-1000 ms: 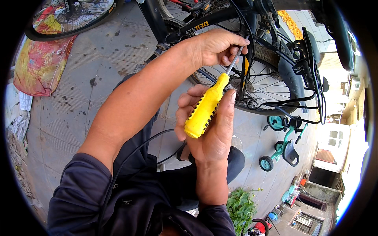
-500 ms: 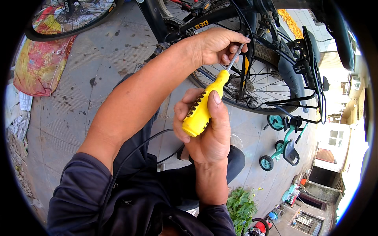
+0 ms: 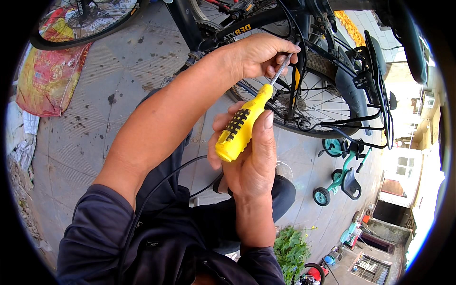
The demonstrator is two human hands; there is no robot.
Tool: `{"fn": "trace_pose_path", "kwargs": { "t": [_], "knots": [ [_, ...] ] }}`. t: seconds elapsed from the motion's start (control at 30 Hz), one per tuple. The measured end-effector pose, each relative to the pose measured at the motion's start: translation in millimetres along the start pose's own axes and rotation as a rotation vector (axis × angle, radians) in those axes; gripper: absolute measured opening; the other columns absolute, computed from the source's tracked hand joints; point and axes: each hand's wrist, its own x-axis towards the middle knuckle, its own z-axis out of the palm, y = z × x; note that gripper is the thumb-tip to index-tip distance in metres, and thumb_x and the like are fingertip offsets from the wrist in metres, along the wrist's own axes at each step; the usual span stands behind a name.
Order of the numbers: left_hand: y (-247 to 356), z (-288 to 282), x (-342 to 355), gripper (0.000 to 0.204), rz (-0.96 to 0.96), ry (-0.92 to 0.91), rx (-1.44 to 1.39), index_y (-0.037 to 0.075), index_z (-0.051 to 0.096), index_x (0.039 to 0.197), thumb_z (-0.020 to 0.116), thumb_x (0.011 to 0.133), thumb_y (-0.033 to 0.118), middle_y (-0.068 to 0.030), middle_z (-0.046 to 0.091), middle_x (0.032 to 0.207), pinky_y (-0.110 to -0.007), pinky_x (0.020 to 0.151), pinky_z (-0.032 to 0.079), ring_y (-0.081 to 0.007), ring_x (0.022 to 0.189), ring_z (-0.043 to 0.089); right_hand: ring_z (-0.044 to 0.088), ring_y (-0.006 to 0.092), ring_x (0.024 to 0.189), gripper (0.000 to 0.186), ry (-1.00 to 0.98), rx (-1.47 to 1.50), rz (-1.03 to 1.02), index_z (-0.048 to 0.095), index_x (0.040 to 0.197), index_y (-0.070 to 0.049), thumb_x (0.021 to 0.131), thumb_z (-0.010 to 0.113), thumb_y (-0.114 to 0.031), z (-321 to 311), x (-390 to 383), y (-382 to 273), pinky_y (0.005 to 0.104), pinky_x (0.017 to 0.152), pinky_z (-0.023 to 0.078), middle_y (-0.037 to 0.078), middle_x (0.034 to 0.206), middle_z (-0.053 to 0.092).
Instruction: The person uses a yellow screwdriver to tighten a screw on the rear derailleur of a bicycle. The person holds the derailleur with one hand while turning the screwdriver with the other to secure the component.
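Note:
My right hand point(image 3: 254, 166) is closed loosely round the yellow handle of a screwdriver point(image 3: 251, 118), its thumb along one side and fingers along the other. The handle carries black ridged grips. From it the metal shaft slants up to my left hand point(image 3: 268, 54), whose thumb and fingers are pinched round the shaft near its tip. The tip sits against the black frame of a bicycle point(image 3: 270, 20), and my left fingers hide the exact spot it meets. Just behind my hands is the bicycle's rear wheel point(image 3: 327, 102), with spokes and a knobbly tyre.
A black rear rack point(image 3: 377, 111) juts out at the right of the bicycle. Beyond it stands a small teal tricycle point(image 3: 339, 178). A red and yellow sack point(image 3: 52, 78) lies at the far left under another bicycle wheel point(image 3: 90, 21). A leafy green plant point(image 3: 292, 251) grows at the lower right.
The screwdriver handle has turned about its own length, so more of its black grip shows. My right fingers and thumb have shifted and loosened on it. My left hand has stayed put.

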Motion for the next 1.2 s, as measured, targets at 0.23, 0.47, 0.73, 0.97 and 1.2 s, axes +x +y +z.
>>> {"fn": "trace_pose_path", "kwargs": {
  "t": [0.23, 0.47, 0.73, 0.97, 1.2],
  "knots": [
    [2, 0, -1, 0.023, 0.001, -0.019, -0.002, 0.004, 0.058, 0.073, 0.062, 0.083, 0.025, 0.0034, 0.042, 0.049, -0.020, 0.037, 0.026, -0.0117, 0.050, 0.048, 0.051, 0.0213, 0.047, 0.037, 0.016, -0.094, 0.025, 0.046, 0.099, -0.002, 0.092, 0.048, -0.038, 4, -2, -5, 0.0287, 0.038, 0.041, 0.014, 0.078, 0.054],
    [2, 5, -3, 0.024, -0.001, -0.017, 0.002, 0.005, 0.057, 0.075, 0.062, 0.083, 0.027, 0.0050, 0.042, 0.047, -0.018, 0.038, 0.026, -0.0081, 0.048, 0.047, 0.047, 0.0194, 0.049, 0.042, -0.226, 0.291, 0.032, 0.044, 0.105, -0.004, 0.093, 0.039, -0.044, -4, 0, -1, 0.0296, 0.039, 0.039, 0.011, 0.084, 0.051],
    [-1, 2, 1, 0.022, 0.017, -0.033, -0.023, 0.004, 0.057, 0.075, 0.061, 0.084, 0.024, 0.0049, 0.042, 0.047, -0.018, 0.039, 0.027, -0.0079, 0.046, 0.043, 0.055, 0.0214, 0.052, 0.049, -0.118, 0.183, 0.039, 0.047, 0.107, 0.002, 0.094, 0.038, -0.045, 0, -1, -5, 0.0296, 0.042, 0.044, 0.014, 0.084, 0.057],
    [0, 0, 0, 0.023, 0.009, 0.001, -0.005, 0.003, 0.057, 0.073, 0.062, 0.084, 0.023, 0.0053, 0.042, 0.047, -0.018, 0.038, 0.027, -0.0075, 0.045, 0.042, 0.056, 0.0149, 0.054, 0.046, 0.138, -0.266, -0.007, 0.054, 0.097, 0.003, 0.093, 0.044, -0.042, -1, -1, -8, 0.0242, 0.041, 0.041, 0.012, 0.075, 0.058],
    [2, 5, -3, 0.024, -0.002, 0.011, -0.002, 0.005, 0.057, 0.072, 0.062, 0.083, 0.025, 0.0055, 0.041, 0.047, -0.017, 0.037, 0.025, -0.0073, 0.046, 0.045, 0.051, 0.0142, 0.049, 0.046, 0.049, -0.055, 0.055, 0.053, 0.101, 0.003, 0.094, 0.041, -0.041, -6, 1, -10, 0.0201, 0.038, 0.035, 0.014, 0.073, 0.058]
  ]
}}
